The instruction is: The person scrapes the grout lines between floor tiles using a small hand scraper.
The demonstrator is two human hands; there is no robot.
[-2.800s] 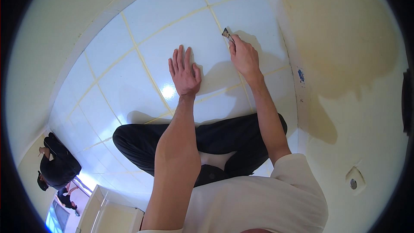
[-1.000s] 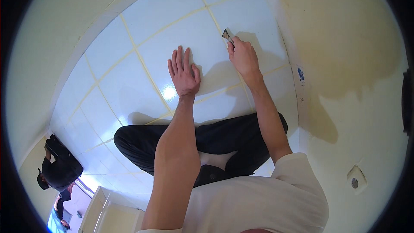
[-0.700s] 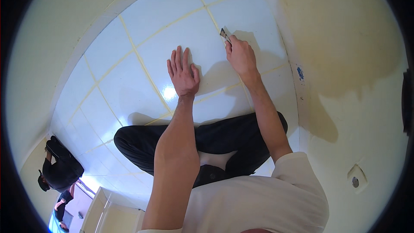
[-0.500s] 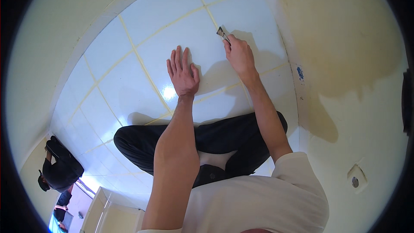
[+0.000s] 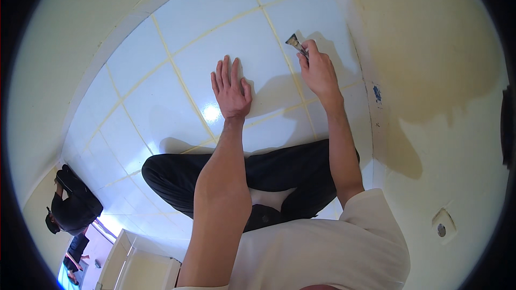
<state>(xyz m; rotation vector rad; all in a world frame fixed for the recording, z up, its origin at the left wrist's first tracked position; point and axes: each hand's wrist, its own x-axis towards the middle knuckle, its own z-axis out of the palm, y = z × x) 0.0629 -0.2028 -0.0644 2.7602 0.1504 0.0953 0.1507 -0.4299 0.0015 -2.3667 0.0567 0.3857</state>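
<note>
My right hand (image 5: 321, 75) is closed round the handle of a small scraper (image 5: 293, 41) with a flared, stained blade. The blade points up and left over a pale glossy tile, to the right of a yellowish grout line (image 5: 287, 56); whether its edge touches the tile I cannot tell. To its left, my left hand (image 5: 232, 95) lies palm down on the tiled floor (image 5: 215, 37), fingers stretched out and holding nothing. Most of the scraper's handle is hidden by my right fingers.
My crossed legs in dark trousers (image 5: 172, 177) rest on the tiles. Close on the right rises a cream wall (image 5: 430, 145) with a blue mark low down. A person in dark clothes (image 5: 78, 207) crouches at the far left, with another person (image 5: 77, 255) beyond, near a pale box-like fixture (image 5: 145, 268).
My right hand has moved right with the scraper, from beside the grout line onto the tile to its right. My left hand keeps its place on the floor.
</note>
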